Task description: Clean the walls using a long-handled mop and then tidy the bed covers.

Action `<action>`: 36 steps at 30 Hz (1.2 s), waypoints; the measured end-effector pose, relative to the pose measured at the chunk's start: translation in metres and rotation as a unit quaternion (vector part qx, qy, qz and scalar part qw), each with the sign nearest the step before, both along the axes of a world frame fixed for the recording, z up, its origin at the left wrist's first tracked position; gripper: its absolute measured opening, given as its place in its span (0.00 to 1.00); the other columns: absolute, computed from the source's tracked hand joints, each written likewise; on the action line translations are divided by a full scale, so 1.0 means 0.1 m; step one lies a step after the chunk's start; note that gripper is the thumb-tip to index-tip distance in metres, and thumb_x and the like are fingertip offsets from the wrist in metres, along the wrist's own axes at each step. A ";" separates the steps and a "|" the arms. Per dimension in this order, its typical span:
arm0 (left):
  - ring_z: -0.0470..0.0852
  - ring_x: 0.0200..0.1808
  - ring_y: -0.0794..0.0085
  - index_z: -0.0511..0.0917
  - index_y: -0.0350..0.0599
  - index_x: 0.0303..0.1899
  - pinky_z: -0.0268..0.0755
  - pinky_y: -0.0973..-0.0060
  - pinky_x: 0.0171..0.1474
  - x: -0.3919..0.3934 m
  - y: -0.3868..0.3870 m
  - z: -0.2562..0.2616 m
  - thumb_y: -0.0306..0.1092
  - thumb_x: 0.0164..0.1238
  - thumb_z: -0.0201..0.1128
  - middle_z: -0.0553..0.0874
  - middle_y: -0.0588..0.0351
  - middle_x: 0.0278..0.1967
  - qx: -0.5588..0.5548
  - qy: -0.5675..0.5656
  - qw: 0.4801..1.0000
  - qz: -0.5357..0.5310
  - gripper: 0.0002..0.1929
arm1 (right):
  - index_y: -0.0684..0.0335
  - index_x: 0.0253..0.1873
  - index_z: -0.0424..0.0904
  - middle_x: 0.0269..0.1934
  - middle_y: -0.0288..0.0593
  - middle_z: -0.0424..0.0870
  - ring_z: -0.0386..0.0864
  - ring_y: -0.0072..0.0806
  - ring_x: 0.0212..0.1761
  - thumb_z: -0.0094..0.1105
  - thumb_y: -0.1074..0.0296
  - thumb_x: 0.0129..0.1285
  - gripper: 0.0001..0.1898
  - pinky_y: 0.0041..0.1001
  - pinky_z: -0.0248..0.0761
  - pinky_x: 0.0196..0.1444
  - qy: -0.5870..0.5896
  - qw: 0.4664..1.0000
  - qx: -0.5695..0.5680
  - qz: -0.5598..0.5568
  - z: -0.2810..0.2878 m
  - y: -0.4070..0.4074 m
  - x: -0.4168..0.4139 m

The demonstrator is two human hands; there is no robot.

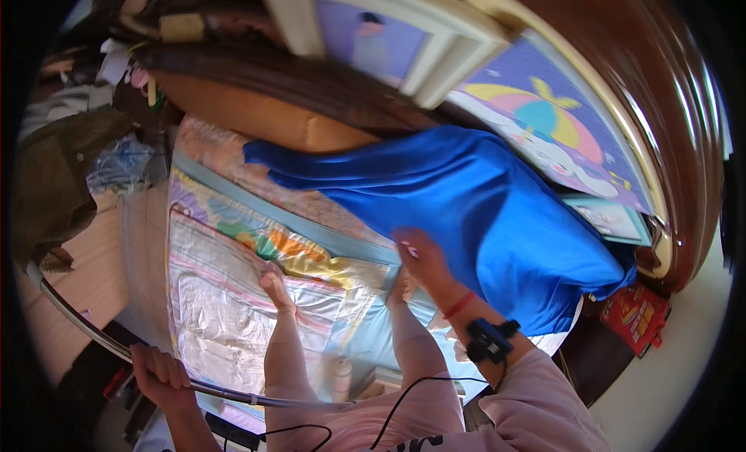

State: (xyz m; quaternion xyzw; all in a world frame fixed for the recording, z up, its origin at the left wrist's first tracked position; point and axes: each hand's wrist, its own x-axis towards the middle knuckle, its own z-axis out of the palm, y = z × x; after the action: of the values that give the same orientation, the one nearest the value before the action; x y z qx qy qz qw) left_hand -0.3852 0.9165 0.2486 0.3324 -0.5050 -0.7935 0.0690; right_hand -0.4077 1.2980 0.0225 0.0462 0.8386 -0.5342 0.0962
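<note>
My left hand (160,376) is closed around a curved metal rail (233,393) at the lower left. My right hand (421,256) is raised near the lower edge of a large blue cloth (443,189), partly blurred; whether it pinches the cloth or anything else cannot be told. The cloth drapes in folds across the bed's head end and over its right side. A pale quilted sheet (227,312) and a yellow, patterned cloth (315,265) lie on the bed under and beside my bare feet.
A brown headboard (256,102) runs behind the bed. Framed pictures (548,125) lean along the back right. A red package (635,319) sits at the far right. A clear plastic bag (123,160) lies at the left, and a bottle (341,375) stands near my legs.
</note>
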 end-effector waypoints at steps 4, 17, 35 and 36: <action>0.50 0.05 0.80 0.57 0.50 0.22 0.51 0.81 0.04 0.15 -0.40 -0.13 0.42 0.71 0.36 0.54 0.63 0.09 0.013 0.007 1.000 0.014 0.16 | 0.62 0.44 0.73 0.43 0.50 0.75 0.75 0.45 0.42 0.51 0.70 0.56 0.10 0.34 0.69 0.43 0.033 0.993 0.048 0.107 -0.32 -1.08 -0.85; 0.52 0.04 0.79 0.63 0.46 0.33 0.56 0.78 0.03 0.51 -1.81 -0.54 0.42 0.72 0.33 0.54 0.63 0.09 -0.004 0.016 0.999 0.049 0.14 | 0.63 0.51 0.70 0.43 0.56 0.76 0.72 0.49 0.48 0.49 0.63 0.54 0.19 0.38 0.64 0.53 -0.016 0.964 0.225 0.139 -1.73 -2.62 -1.93; 0.51 0.03 0.81 0.55 0.50 0.26 0.51 0.83 0.02 0.25 -2.27 -0.67 0.42 0.72 0.31 0.54 0.64 0.08 0.007 -0.036 0.995 0.096 0.14 | 0.62 0.35 0.72 0.40 0.47 0.75 0.73 0.42 0.43 0.59 0.67 0.49 0.10 0.37 0.66 0.42 0.114 0.919 0.289 0.243 -1.16 -2.69 -1.65; 0.51 0.03 0.82 0.55 0.50 0.26 0.50 0.83 0.02 0.23 -2.26 -0.69 0.42 0.72 0.32 0.54 0.64 0.08 0.002 -0.038 0.995 0.089 0.14 | 0.62 0.35 0.71 0.41 0.47 0.75 0.73 0.42 0.44 0.59 0.67 0.49 0.10 0.37 0.67 0.42 0.096 0.925 0.311 0.194 -1.17 -2.65 -1.69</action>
State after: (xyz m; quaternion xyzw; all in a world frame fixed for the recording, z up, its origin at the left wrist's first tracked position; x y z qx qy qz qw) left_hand -0.3624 0.6909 0.1798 0.4063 -0.4736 -0.7722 0.1196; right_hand -0.5765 1.0334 -0.0943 -0.1416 0.9605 -0.2189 0.0976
